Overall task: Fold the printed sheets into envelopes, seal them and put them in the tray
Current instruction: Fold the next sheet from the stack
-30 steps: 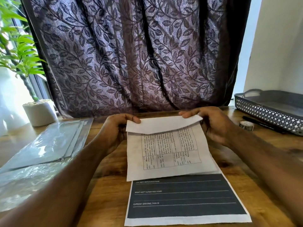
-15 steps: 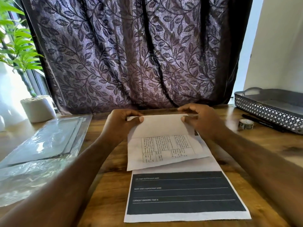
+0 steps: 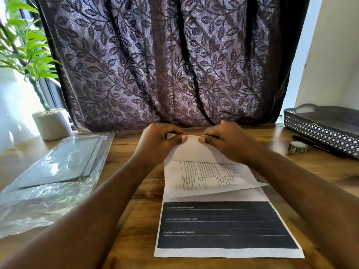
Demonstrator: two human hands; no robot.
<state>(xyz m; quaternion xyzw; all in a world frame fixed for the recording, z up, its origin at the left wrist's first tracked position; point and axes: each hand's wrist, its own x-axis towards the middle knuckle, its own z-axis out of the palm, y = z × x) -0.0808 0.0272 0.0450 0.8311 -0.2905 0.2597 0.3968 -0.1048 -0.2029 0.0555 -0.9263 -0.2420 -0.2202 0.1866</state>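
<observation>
Centre frame: my left hand [image 3: 157,143] and right hand [image 3: 230,141] pinch the folded edge of the printed sheet [image 3: 209,177]. Folding step, I judge; next, crease it flat.

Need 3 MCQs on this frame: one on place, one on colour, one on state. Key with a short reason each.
1. Where is the tape roll?
A) on the table beside the pen, in front of the tray
B) inside the tray
C) on the sheet
2. What colour is the tray?
A) red
B) grey
C) yellow
3. How is the sheet's far end?
A) flat, untouched
B) crumpled
C) folded over and pinched
Key: 1 A, it lies on bare wood by the pen. 2 B, the perforated wall is grey. 3 C, left hand and right hand pinch the fold.
</observation>
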